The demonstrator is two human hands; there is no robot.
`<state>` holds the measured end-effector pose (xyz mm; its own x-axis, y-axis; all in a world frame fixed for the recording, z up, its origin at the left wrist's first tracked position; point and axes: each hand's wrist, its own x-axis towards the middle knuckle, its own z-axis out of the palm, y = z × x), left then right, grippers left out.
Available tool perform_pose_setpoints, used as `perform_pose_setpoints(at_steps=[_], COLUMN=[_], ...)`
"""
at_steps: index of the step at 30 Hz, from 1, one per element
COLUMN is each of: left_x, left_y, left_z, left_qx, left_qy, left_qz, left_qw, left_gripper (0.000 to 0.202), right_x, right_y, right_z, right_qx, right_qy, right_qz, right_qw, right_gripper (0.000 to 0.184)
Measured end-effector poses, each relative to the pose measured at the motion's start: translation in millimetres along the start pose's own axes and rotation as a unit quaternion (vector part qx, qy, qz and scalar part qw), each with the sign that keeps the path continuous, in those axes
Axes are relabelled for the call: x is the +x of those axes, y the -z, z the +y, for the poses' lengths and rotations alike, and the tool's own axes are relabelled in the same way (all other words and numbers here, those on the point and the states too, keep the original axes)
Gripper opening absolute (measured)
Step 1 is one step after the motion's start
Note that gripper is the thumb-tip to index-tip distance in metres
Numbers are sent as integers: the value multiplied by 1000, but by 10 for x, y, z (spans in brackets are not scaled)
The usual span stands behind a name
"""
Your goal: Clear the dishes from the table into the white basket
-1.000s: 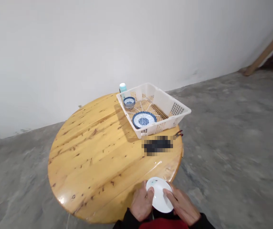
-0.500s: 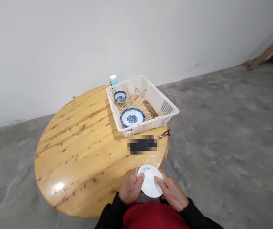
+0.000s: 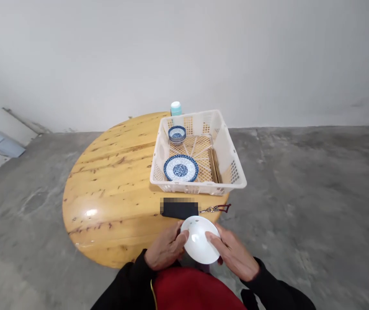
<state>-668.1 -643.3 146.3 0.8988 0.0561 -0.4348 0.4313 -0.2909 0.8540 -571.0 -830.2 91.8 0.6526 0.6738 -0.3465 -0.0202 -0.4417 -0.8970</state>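
Observation:
A white bowl (image 3: 200, 247) is held close to my body, past the near edge of the round table. My left hand (image 3: 168, 246) grips its left side, thumb over the rim. On the right side my right hand (image 3: 234, 252) holds it the same way, thumb inside and fingers underneath, mostly hidden. Just beyond the bowl lies a dark flat object (image 3: 179, 210), partly blurred out, with a dark red strap and metal ring (image 3: 215, 209) at its right.
A white plastic basket (image 3: 197, 188) stands on the wooden table (image 3: 107, 198). Inside are blue-and-white stacked bowls (image 3: 177, 134), a patterned plate (image 3: 181, 168) and chopsticks (image 3: 215, 166). Behind it is a light blue bottle (image 3: 176, 108). A wall rises beyond.
My view has turned left, so the basket now appears squarer and a little further right. Both hands still hold the bowl, which appears tilted a bit differently.

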Motion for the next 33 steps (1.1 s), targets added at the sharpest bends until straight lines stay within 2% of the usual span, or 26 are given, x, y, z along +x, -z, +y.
perform_pose_setpoints(at_steps=[2, 4, 7, 12, 17, 21, 24, 29, 33], left_x=[44, 108, 235, 538, 972, 1422, 1817, 2548, 3238], left_y=[78, 191, 370, 565, 722, 872, 930, 915, 856], left_z=[69, 161, 332, 561, 698, 836, 924, 975, 888], left_qx=[-10, -17, -34, -65, -79, -91, -99, -113, -147], left_qy=[-11, -30, -63, -81, -114, -111, -98, -52, -17], left_qz=[4, 4, -25, -46, -41, -44, -12, 41, 88], left_qw=[1000, 999, 997, 994, 990, 989, 990, 991, 985], left_gripper=[59, 57, 50, 35, 34, 29, 20, 17, 20], right_x=[121, 233, 362, 546, 887, 1305, 1689, 2432, 3062], right_y=[95, 193, 354, 626, 932, 1212, 1423, 1753, 1993], right_z=[-107, -244, -474, -749, -878, -1026, -1115, -1111, -1005], right_qx=[19, 24, 30, 71, 60, 46, 26, 31, -5], right_qy=[12, 26, 41, -4, -42, -57, -59, -129, -159], right_qz=[-30, -29, -27, -23, -2, 34, 62, 56, 54], right_qw=[999, 999, 998, 997, 997, 997, 996, 990, 986], right_gripper=[55, 53, 53, 66, 54, 38, 27, 14, 11])
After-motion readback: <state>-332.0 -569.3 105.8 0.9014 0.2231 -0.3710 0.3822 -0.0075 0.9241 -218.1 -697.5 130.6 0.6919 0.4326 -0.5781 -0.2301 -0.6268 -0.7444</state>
